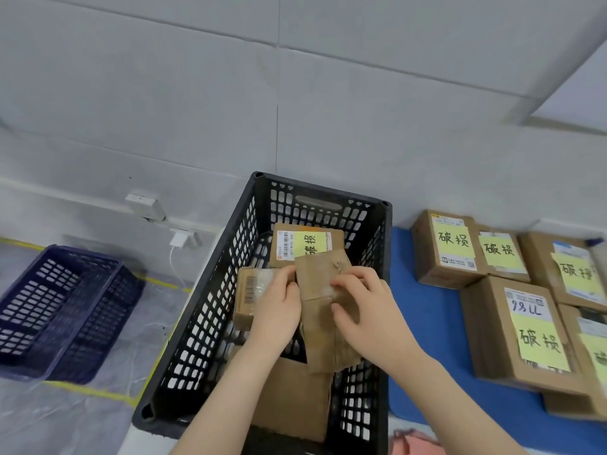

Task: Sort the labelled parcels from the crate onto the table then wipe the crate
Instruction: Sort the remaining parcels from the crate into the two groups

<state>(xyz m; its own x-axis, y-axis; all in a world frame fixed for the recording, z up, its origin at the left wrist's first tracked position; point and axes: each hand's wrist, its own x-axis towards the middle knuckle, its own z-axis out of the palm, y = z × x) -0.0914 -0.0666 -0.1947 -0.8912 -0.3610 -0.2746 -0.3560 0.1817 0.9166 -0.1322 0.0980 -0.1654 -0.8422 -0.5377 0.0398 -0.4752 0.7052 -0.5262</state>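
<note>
View from above: two bare hands reach into a black crate and hold a brown parcel. The left hand curls round the parcel's left edge. The right hand pinches its right side, fingers on the face and thumb lower down. The parcel stands tilted on end over the middle of the crate.

What could go wrong: both hands grip near the edges of creased, soft cardboard, so the parcel may slip and drop onto the ones below. Its lower end looks to sit below the rim and could catch on the crate's right wall on the way to the table. The face in view shows no label, so it could land in the wrong group unless it is turned and read.

Three more parcels remain in the crate, so wiping must wait. A labelled parcel with a yellow note lies at the far end. A barcoded parcel lies along the left wall, touching the left hand. A flat parcel lies at the near end under the forearms.

To the right, the blue-topped table carries sorted parcels, packed towards its right edge. A bare strip lies just beside the crate. A pink cloth lies at the near edge. On the floor to the left stands a blue crate. A white charger hangs from the wall.
</note>
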